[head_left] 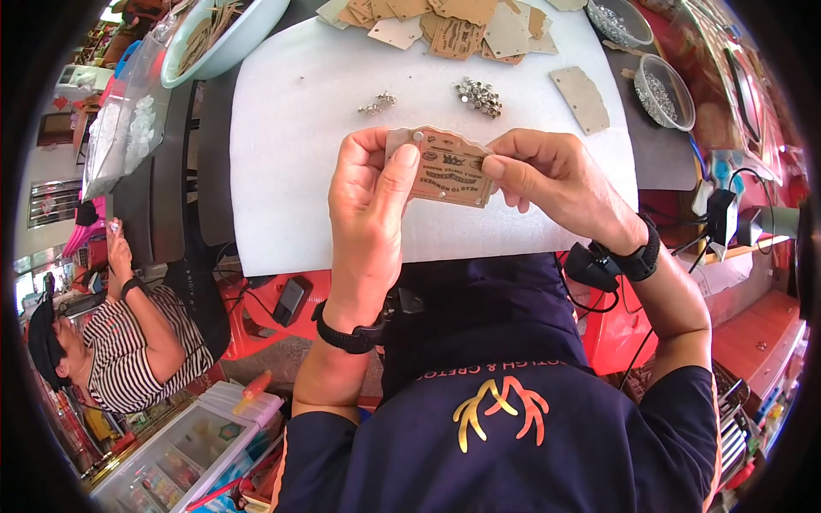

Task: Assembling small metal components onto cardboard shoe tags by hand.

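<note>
A brown printed card (446, 178) with a wavy upper edge is held up over the white sheet, small silver studs at its corners. My left hand (374, 184) is closed on its left side, thumb over the front beside the upper left stud. The thumb and fingers of my right hand (547, 175) pinch the upper right corner; whether they also hold a stud there is hidden. Beyond the card, a small group of silver studs (376, 103) and a larger heap of silver studs (480, 98) lie on the sheet.
The white sheet (291, 171) covers a dark table. A card pile (457, 34) lies at the back, with a loose grey card (581, 100) to its right. Bowls of small metal pieces (664, 92) stand at right, a pale basin (227, 43) at back left. Another person (128, 342) sits left.
</note>
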The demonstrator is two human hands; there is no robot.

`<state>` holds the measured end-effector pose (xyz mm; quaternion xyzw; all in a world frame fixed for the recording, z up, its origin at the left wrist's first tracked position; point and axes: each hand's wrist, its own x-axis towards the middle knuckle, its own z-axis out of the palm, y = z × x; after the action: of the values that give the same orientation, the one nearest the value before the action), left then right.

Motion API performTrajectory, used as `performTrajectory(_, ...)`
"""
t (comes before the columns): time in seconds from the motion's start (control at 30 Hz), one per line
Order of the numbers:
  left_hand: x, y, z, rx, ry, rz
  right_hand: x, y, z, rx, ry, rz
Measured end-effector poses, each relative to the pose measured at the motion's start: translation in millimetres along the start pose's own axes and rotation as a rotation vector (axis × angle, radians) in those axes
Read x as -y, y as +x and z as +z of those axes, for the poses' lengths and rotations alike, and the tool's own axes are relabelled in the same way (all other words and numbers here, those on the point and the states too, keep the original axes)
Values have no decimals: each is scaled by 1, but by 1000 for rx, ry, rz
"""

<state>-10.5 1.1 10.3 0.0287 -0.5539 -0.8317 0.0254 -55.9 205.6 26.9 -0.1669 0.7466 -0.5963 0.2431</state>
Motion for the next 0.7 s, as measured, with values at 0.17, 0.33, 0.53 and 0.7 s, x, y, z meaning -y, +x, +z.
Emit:
performTrajectory(0.17, -4, -5, 6, -21, -122, -43, 0, -1, 0, 31, 96, 34)
performTrajectory(0.33, 0, -13, 11, 31, -227, -73, 8, -1, 5, 38, 132, -13)
performTrajectory(0.53, 9, -22, 5, -72, -267, -17, 18, 8, 20, 109, 83, -23)
performTrajectory(0.7, 11, -30, -8, -148, -335, 49, 16, 26, 37, 205, -10, -39)
